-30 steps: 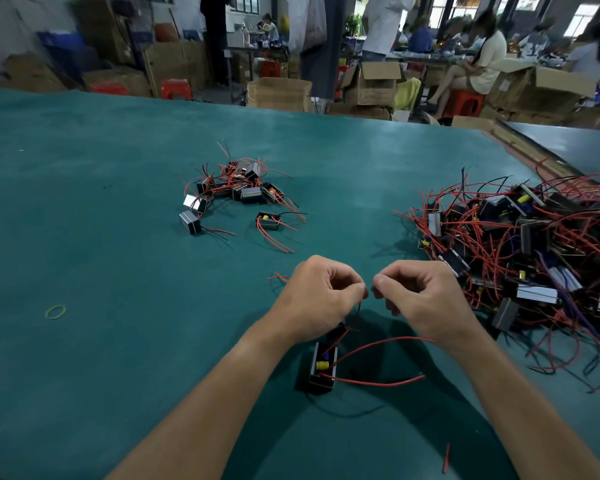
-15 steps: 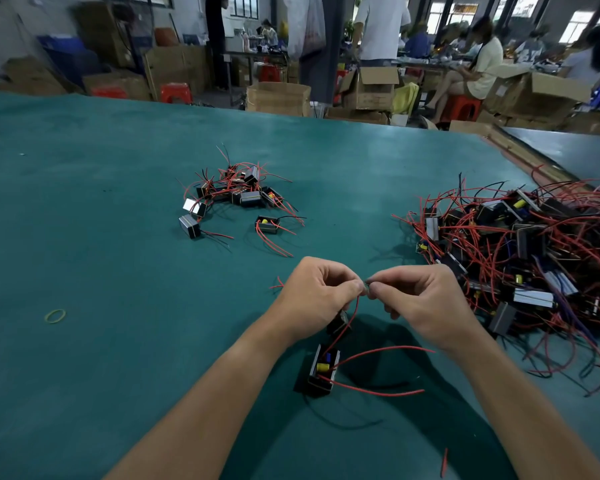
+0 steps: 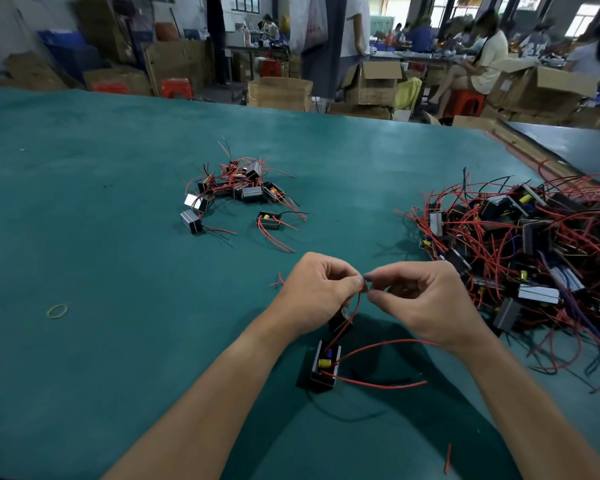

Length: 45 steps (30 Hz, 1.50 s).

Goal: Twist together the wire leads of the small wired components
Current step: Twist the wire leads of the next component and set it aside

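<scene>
1. Left hand [image 3: 312, 292] and right hand [image 3: 426, 303] meet fingertip to fingertip, both pinching a red wire [image 3: 352, 313].
2. The wire runs down to a black component [image 3: 324, 367] on the green table [image 3: 84, 202], toward its near edge.
3. Large pile [image 3: 534, 251] at the right edge; small pile [image 3: 238, 188] toward the middle.

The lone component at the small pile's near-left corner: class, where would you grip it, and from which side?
Probably its boxy body, pinched across the long sides from above and the left: its leads trail right, and nothing crowds its left side.
</scene>
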{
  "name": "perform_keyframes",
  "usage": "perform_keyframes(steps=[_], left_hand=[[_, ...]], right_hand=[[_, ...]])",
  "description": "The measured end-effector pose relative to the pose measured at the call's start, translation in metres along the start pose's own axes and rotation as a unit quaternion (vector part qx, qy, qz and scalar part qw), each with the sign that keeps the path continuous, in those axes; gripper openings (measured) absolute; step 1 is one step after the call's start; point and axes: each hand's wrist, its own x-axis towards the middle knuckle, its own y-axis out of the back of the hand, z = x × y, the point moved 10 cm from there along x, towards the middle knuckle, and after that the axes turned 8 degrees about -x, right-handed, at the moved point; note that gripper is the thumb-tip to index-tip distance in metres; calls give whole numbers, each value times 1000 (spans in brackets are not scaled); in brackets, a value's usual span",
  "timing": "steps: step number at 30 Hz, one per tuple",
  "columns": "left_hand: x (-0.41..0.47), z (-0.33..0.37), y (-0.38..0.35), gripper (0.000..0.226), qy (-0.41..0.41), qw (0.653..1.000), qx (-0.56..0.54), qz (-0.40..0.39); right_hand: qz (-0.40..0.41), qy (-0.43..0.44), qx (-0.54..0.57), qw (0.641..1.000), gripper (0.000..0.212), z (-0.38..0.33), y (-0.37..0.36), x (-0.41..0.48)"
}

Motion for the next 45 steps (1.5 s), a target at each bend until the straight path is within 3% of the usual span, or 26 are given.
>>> perform_keyframes(steps=[8,13,15,18,20,22,24,28,32,40,45], left_hand=[[-1,-4,1,25,22,1000,10,-7],[-2,-4,-4,29,28,999,23,-31],[-3,-3,-6,24,19,999,18,-43],[-6,4,-11,17,-26,997,33,-60],[-8,9,-14,15,-57,994,70,-64],[-9,10,-15,15,-63,992,88,-66],[-7,6,-12,15,-48,994,74,-56],[-3,-1,-6,18,0,999,15,-29],[-2,-4,-2,24,19,1000,1,-13],[-2,-6,-3,26,26,999,-6,-31],[-1,-5,-4,24,-6,996,86,-33]], right_hand=[[-21,-14,-10,1000,24,-1,-1,-1],[-17,-1,-17,1000,4,-4,0,-1],[-25,-10,-28,999,7,0,-1,0],[-66,-106,52,991,15,20,-7,0],[-118,-206,142,961,16,35,-18,-9],[-132,-250,165,945,19,42,-22,-14],[-86,-221,117,964,19,41,-15,-9],[14,-79,-1,997,15,14,3,1],[20,-10,-58,998,11,3,3,1],[-15,10,-114,993,13,0,0,1],[-74,-3,-148,986,18,-1,-11,0]])
